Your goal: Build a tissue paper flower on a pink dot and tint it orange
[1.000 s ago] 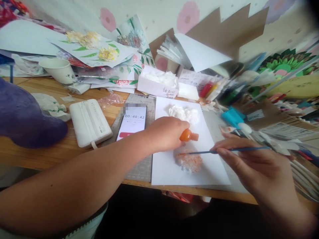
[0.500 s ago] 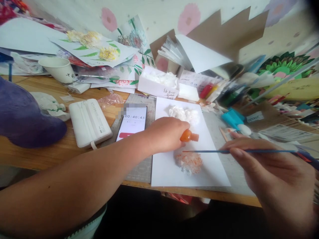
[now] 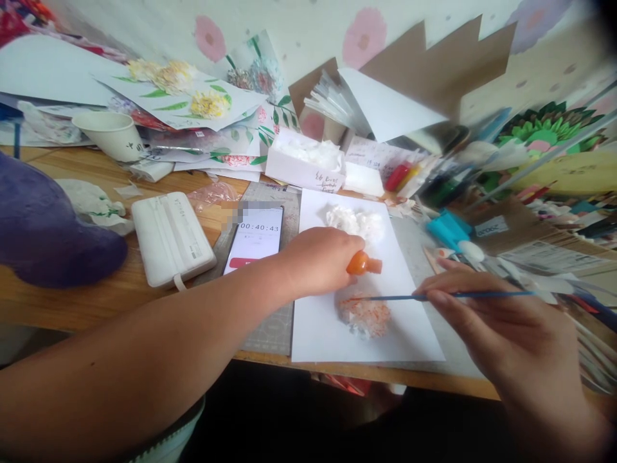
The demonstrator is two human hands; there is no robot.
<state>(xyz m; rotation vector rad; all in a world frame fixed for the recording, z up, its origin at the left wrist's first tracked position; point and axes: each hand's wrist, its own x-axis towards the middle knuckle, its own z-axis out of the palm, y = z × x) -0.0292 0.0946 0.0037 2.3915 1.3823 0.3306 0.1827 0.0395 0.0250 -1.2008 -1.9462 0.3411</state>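
Observation:
My left hand [image 3: 328, 260] is closed around a small orange paint bottle [image 3: 357, 263], its neck pointing right above a sheet of white paper [image 3: 318, 334]. Between the fingers of my right hand [image 3: 486, 308] is a thin blue paintbrush [image 3: 400, 297], held nearly level. Its orange tip lies at the upper left of a crumpled paper flower [image 3: 367, 316], white with orange-tinted edges. Farther up the sheet, past my left hand, sit white crumpled paper flowers [image 3: 359, 220], partly hidden by that hand.
Left of the sheet lie a phone [image 3: 255, 235] showing a timer and a white power bank [image 3: 172, 238]. A paper cup [image 3: 110, 135] and a purple rounded object [image 3: 58, 225] stand farther left. Behind the sheet is a white box of tissue-like pieces [image 3: 304, 161]; a turquoise object [image 3: 449, 225] lies right.
The brush in my right hand first drew back right and lifted off the flower, then came left and down to its upper left edge again. My left hand and the bottle stay nearly still.

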